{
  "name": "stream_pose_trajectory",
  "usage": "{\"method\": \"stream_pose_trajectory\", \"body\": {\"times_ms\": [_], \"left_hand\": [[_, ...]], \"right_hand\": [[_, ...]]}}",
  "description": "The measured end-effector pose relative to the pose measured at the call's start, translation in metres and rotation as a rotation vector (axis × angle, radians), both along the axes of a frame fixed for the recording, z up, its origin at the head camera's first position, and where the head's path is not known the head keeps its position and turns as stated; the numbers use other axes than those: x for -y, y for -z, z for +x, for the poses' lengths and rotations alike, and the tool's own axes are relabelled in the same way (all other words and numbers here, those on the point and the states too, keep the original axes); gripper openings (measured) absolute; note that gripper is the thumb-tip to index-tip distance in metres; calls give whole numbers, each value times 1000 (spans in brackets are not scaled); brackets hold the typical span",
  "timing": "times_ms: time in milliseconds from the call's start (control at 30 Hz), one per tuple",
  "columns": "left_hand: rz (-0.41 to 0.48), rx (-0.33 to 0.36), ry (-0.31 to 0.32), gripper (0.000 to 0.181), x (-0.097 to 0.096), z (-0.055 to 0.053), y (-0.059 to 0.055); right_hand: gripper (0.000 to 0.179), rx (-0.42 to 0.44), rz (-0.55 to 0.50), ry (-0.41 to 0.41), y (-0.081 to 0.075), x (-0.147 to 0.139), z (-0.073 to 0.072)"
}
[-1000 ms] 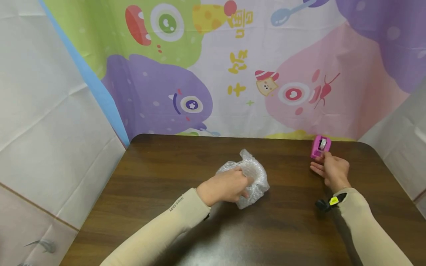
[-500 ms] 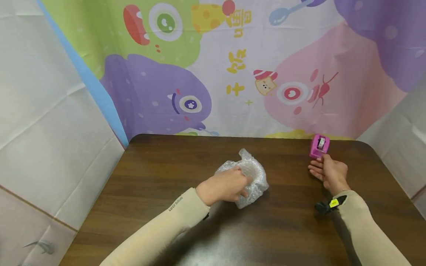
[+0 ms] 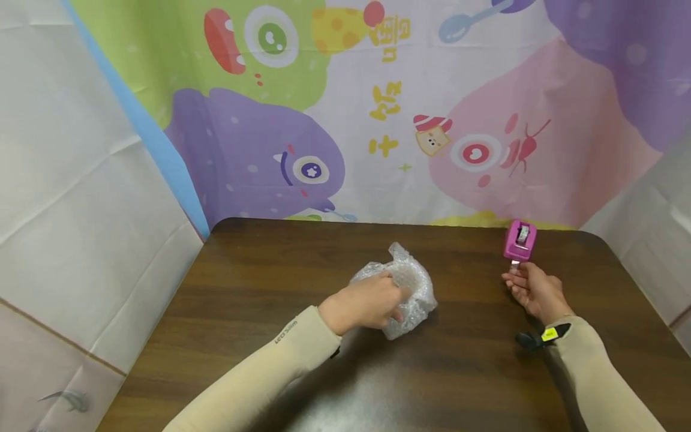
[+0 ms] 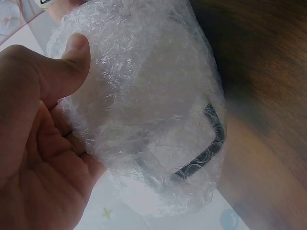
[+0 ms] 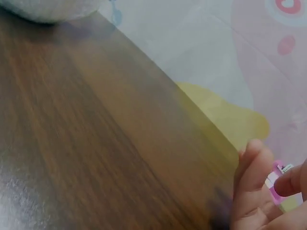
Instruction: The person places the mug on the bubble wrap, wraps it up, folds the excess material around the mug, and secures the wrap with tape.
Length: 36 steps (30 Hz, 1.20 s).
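Observation:
My left hand (image 3: pixel 367 303) grips a bubble-wrapped bundle (image 3: pixel 418 300) near the middle of the wooden table. The left wrist view shows the thumb pressed on the clear bubble wrap (image 4: pixel 129 62), with a dark bent strip (image 4: pixel 204 158) visible through it; the rest of the wrapped thing is blurred by the layers. At the back right, a pink tape dispenser (image 3: pixel 519 240) carries a tape roll. Just in front of it, my right hand (image 3: pixel 540 294) pinches the end of a short strip of clear tape (image 3: pixel 515 264) that runs out from the dispenser's front.
The brown table (image 3: pixel 259 264) ends at the back against a cartoon-printed curtain (image 3: pixel 378 180). The dispenser stands close to that back edge. Pale panels (image 3: pixel 92 180) border the table at left and right.
My right hand has drawn back toward me from the dispenser, and a strip of tape now shows between them. The left hand and the bundle have stayed in place.

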State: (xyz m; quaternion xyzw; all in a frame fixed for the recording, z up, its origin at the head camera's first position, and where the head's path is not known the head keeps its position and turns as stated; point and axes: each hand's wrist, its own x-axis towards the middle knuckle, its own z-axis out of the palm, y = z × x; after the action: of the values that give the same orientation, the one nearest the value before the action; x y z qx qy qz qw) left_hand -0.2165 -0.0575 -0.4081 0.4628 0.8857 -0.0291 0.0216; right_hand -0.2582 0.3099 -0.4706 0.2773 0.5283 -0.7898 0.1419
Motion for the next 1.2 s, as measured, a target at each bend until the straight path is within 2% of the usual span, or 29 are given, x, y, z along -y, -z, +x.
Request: {"method": "stream_pose_trajectory", "body": {"times_ms": [67,200,400,567,667,733,867,1200], "left_hand": [[0,6,1,24,0,1,-1],[-5,2,3,23,0,1,-1],[-2,13,-6,23,-1,1,0],[-4,14,-10,24,-1,1,-1],[-8,13,-12,24,-1,1,-1],[-9,13,-9,24,-1,1,0],[-8,6,8,24,-2,1,0],[-5,-2,16,23,-1,1,-1]], "right_hand": [[35,8,26,20,2,0,1],[18,3,140,99,6,0,1],[15,-53,407,160,12,-5,-3],[42,-119,816,124,12,-9,-11],[55,-121,968,75,13,-10,-16],[57,-122,1002,57,13,-9,-18],[57,-127,1004,53,16,-8,-24],[61,-147,1010,114,21,-1,-31]]}}
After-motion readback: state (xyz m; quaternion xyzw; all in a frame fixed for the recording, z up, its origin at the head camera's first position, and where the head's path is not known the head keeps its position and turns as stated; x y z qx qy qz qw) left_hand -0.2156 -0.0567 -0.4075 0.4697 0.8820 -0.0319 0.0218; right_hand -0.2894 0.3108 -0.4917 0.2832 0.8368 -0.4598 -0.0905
